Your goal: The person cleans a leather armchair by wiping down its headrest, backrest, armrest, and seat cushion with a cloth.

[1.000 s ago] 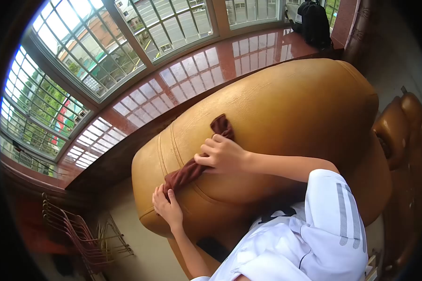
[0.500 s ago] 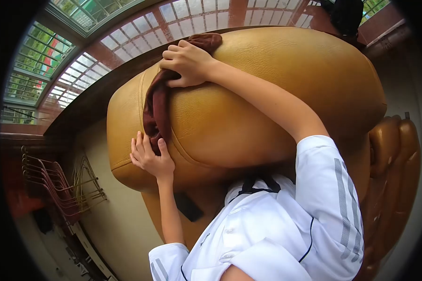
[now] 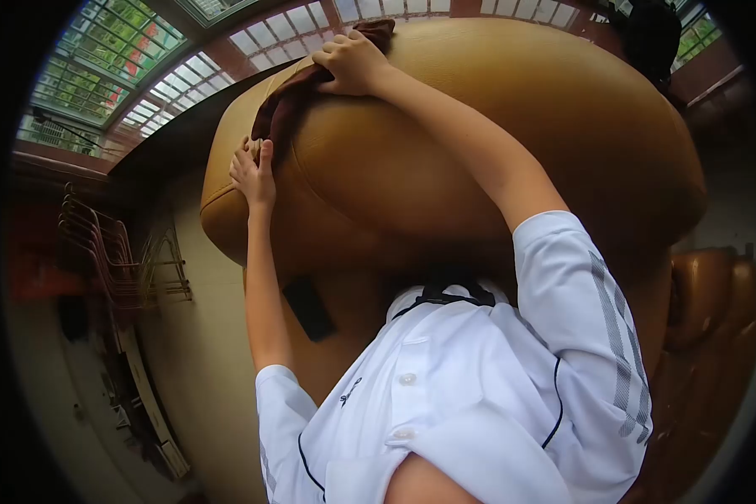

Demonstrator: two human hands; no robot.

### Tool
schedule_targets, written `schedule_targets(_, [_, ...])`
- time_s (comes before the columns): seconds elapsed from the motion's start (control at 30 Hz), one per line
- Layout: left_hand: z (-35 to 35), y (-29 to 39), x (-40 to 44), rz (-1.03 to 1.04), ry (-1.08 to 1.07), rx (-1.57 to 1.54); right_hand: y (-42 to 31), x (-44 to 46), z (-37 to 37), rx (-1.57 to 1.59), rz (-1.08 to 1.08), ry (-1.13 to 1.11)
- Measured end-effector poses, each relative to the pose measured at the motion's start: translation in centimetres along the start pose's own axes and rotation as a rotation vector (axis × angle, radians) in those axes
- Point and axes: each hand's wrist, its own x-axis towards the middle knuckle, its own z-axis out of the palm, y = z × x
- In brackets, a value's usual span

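A dark reddish-brown cloth (image 3: 284, 109) lies as a bunched strip across the left part of a large tan leather cushion (image 3: 496, 109). My right hand (image 3: 350, 64) is closed over the cloth's upper stretch, and a crumpled end sticks out past the knuckles. At the lower end of the strip, my left hand (image 3: 254, 175) grips the cloth with its thumb raised and its fingers curled at the far side. A curved seam runs down the leather close to the cloth.
Below the cushion is a dark rectangular object (image 3: 309, 309). Stacked metal-framed chairs (image 3: 101, 244) stand at the left. Barred windows (image 3: 109, 63) line the far side, with a black bag-like object (image 3: 647, 38) at the upper right. Another brown leather seat (image 3: 714, 294) is at the right.
The cushion, cloth and both hands sit higher in the view. My left hand's fingers, spread before, are now drawn in around the cloth's lower end. My right hand keeps its hold.
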Motion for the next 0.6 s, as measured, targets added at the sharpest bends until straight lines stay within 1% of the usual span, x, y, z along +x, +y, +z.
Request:
schedule_targets(0.03, [-0.3,1.7,-0.3,-0.006,0.036,-0.082,-0.1,-1.4,-1.2,-0.022,-0.027,-0.006])
schedule_targets(0.1, [-0.4,5.9,-0.3,0.199,-0.001,-0.06,-0.3,-3.9,-3.7,-0.022,-0.075,-0.043])
schedule_targets(0.13, [0.4,8.1,-0.6,0.311,-0.009,-0.075,-0.5,-5.8,-4.8,-0.047,-0.077,-0.02])
schedule_targets(0.17, [1.3,10.0,-1.1,0.438,-0.088,-0.095,-0.4,-7.6,-6.1,-0.077,-0.078,0.002])
schedule_targets(0.2, [2.6,12.1,-2.0,0.546,-0.112,0.016,0.5,-9.7,-7.4,-0.116,-0.08,0.025])
schedule_targets(0.23, [3.3,14.1,-2.8,0.663,-0.126,0.115,0.8,-11.9,-9.0,-0.12,-0.05,0.031])
schedule_targets(0.33, [3.7,19.0,-6.5,0.77,-0.13,0.138,1.6,-18.8,-13.7,-0.176,0.048,0.059])
schedule_targets(0.37, [4.0,20.7,-7.9,0.847,-0.104,0.109,2.5,-21.0,-14.9,-0.208,0.084,0.078])
schedule_targets(0.43, [4.3,24.3,-9.7,1.0,-0.138,0.123,4.3,-25.1,-17.2,-0.25,0.133,0.116])
schedule_targets(0.53, [6.9,28.6,-9.6,1.186,-0.168,-0.048,7.4,-28.5,-20.5,-0.252,0.268,0.211])
schedule_targets(0.57, [7.7,30.3,-9.3,1.174,-0.161,-0.123,8.7,-29.2,-21.2,-0.244,0.378,0.191])
schedule_targets(0.6, [8.4,32.3,-9.0,1.168,-0.163,-0.196,9.8,-29.4,-21.5,-0.21,0.438,0.215])
